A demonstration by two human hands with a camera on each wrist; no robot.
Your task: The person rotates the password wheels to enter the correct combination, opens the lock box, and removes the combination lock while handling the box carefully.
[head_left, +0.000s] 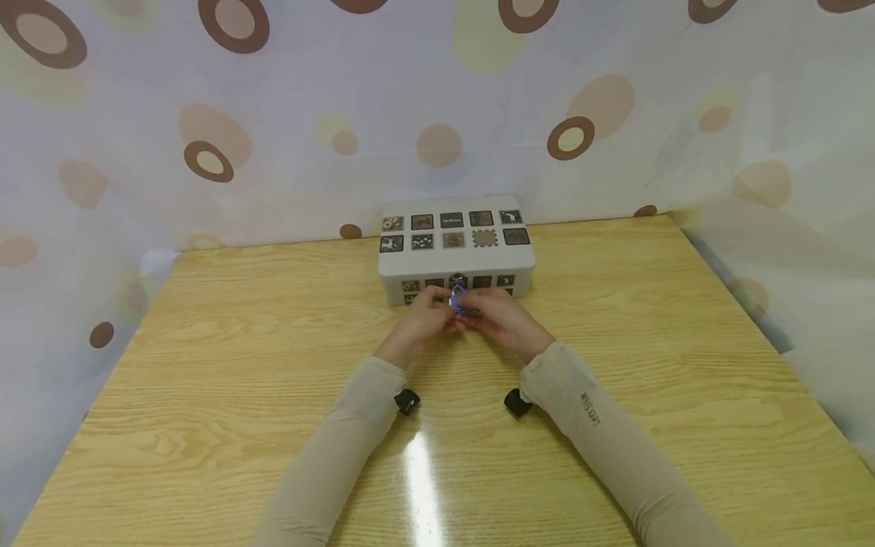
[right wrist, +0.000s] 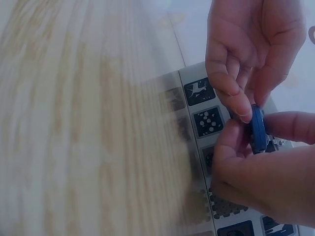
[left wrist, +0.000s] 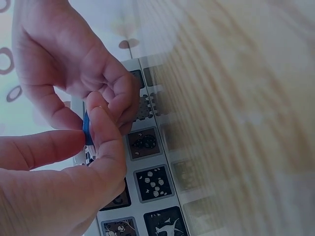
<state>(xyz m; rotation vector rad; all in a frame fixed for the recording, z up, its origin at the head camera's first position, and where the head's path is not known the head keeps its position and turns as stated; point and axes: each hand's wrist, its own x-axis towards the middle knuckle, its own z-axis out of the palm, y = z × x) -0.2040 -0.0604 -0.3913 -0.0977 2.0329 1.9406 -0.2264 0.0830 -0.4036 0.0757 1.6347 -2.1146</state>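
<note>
A white box point(head_left: 449, 261) with dark picture squares on its lid and front stands at the back of the table, its lid down. At the middle of its front is a metal clasp point(head_left: 458, 279). Just before the clasp is a small blue padlock point(head_left: 456, 302), seen edge-on in the right wrist view as a thick blue body point(right wrist: 258, 130). My left hand point(head_left: 422, 317) pinches it between thumb and fingertips from the left. From the other side, my right hand point(head_left: 504, 317) pinches it too. Fingers hide much of the padlock, and whether its loop passes through the clasp cannot be made out.
The wooden table point(head_left: 260, 365) reaches out on both sides of the box and in front of it. Behind hangs a pale curtain point(head_left: 287, 106) with brown and green circles, close to the box's back. Black straps point(head_left: 517, 403) are at both wrists.
</note>
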